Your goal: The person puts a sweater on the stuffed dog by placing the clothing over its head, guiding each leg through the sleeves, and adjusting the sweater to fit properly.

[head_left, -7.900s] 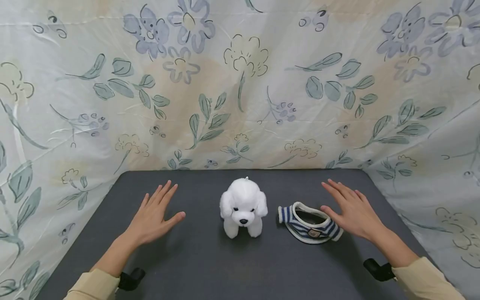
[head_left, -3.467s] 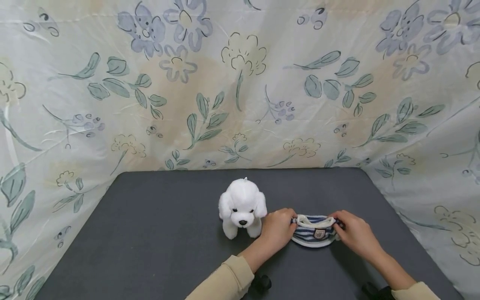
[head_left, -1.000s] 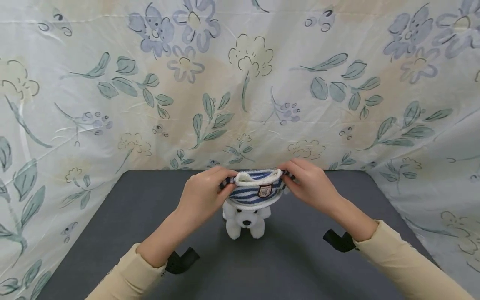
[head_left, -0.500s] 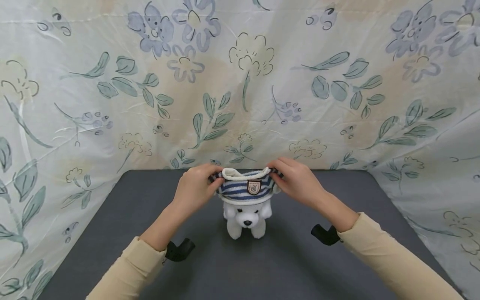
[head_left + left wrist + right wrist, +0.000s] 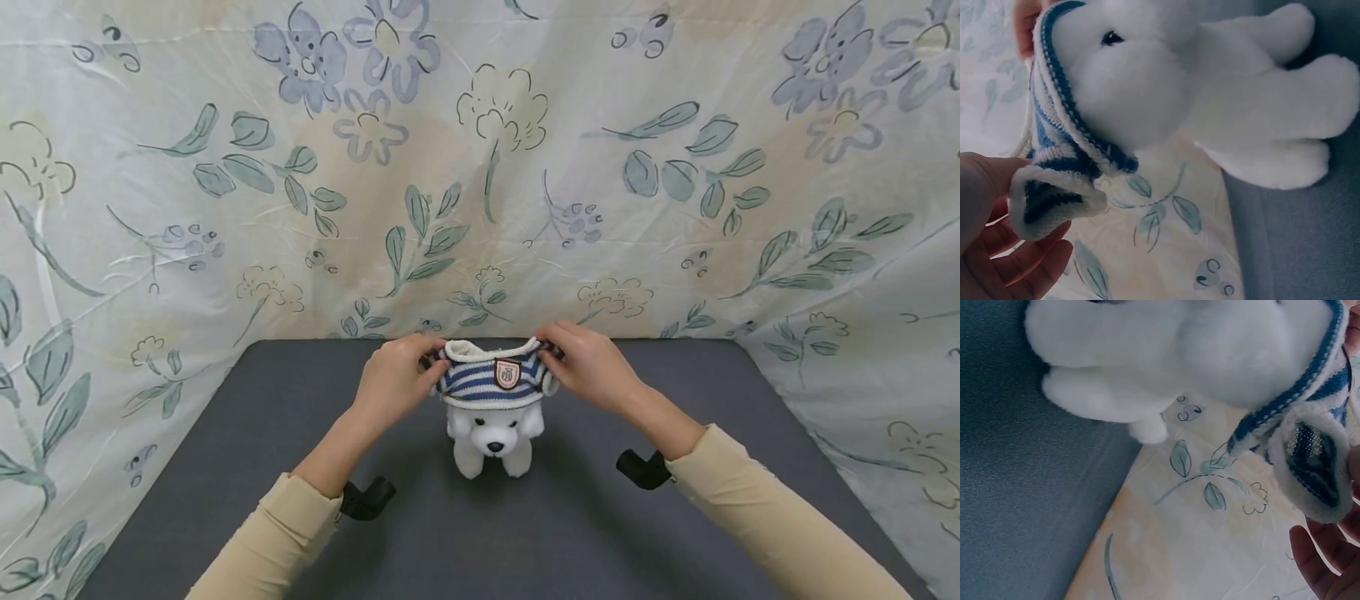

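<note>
A white plush dog [image 5: 495,433] stands on the table facing me, its eyes, nose and front legs showing. Over the top of its head sits a small blue-and-white striped knit shirt [image 5: 476,385] with a badge on the front; its white hem lies just above the eyes. My left hand [image 5: 393,375] pinches the shirt at the left shoulder, and my right hand [image 5: 588,362] pinches the right shoulder. Both wrist views show a short sleeve [image 5: 1054,200] beside the fingers, its cuff open. The crown of the dog's head is hidden inside the shirt.
The dark grey table [image 5: 480,542] extends around the dog. Behind it hangs a floral cloth [image 5: 480,183], which also runs along both sides. A black wrist mount [image 5: 367,498] sticks out from each sleeve cuff.
Both hands took the shirt from the table right of the dog and carried it left over the dog's head. In the last second it shifted slightly left and settled onto the head.
</note>
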Demonstrator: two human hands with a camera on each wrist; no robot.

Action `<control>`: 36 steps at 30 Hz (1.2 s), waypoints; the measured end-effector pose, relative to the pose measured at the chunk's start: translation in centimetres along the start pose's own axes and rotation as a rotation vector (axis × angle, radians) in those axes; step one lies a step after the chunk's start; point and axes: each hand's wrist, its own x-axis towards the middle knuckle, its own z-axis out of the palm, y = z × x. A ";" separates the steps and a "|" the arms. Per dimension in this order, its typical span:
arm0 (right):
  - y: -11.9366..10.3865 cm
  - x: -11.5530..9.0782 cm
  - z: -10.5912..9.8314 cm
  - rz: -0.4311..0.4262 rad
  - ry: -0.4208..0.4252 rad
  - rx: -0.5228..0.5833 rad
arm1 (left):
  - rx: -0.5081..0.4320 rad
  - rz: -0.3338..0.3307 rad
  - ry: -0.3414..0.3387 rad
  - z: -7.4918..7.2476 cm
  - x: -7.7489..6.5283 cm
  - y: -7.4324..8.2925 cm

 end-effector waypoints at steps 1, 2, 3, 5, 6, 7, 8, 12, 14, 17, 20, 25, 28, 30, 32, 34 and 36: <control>0.0 -0.1 0.1 0.006 -0.002 0.000 | -0.002 -0.001 0.002 0.0 0.0 0.0; 0.1 -0.1 0.1 0.015 -0.002 -0.001 | -0.001 0.001 0.007 0.1 -0.1 0.0; 0.1 -0.2 0.2 0.023 -0.002 -0.001 | -0.001 0.002 0.013 0.1 -0.1 0.0; 0.1 -0.2 0.2 0.046 0.006 0.001 | -0.002 0.008 0.031 0.1 -0.2 0.0; 0.0 -0.3 0.3 0.053 0.018 0.000 | -0.006 0.015 0.043 0.0 -0.2 0.0; 0.0 -0.3 0.3 0.056 0.032 0.000 | -0.009 0.023 0.058 0.0 -0.3 0.1; 0.0 -0.4 0.3 0.056 0.051 -0.002 | -0.009 0.033 0.074 -0.1 -0.3 0.1; -0.2 -0.6 0.4 -0.003 0.151 -0.025 | -0.009 0.098 0.142 -0.5 -0.5 0.3; -0.4 -0.8 0.5 -0.053 0.197 -0.039 | -0.001 0.145 0.179 -0.7 -0.8 0.4; -0.9 -1.4 0.5 -0.126 0.242 -0.056 | 0.018 0.236 0.229 -0.9 -1.5 0.8; -1.5 -2.1 0.6 -0.165 0.242 -0.057 | 0.040 0.318 0.252 -1.0 -2.3 1.1; -2.4 -3.4 0.8 -0.167 0.206 -0.024 | 0.059 0.392 0.247 -0.7 -3.6 1.4; -2.6 -4.1 1.1 -0.153 0.193 -0.005 | 0.051 0.422 0.251 -0.1 -4.3 1.5; -2.7 -4.4 1.3 -0.144 0.183 0.005 | 0.048 0.437 0.252 0.4 -4.7 1.5; -2.7 -4.7 1.7 -0.138 0.171 0.011 | 0.052 0.446 0.251 1.0 -4.9 1.5; -2.8 -4.9 2.0 -0.135 0.162 0.015 | 0.059 0.447 0.246 1.5 -5.2 1.4; -2.8 -5.1 2.5 -0.135 0.161 0.021 | 0.069 0.442 0.245 2.0 -5.3 1.3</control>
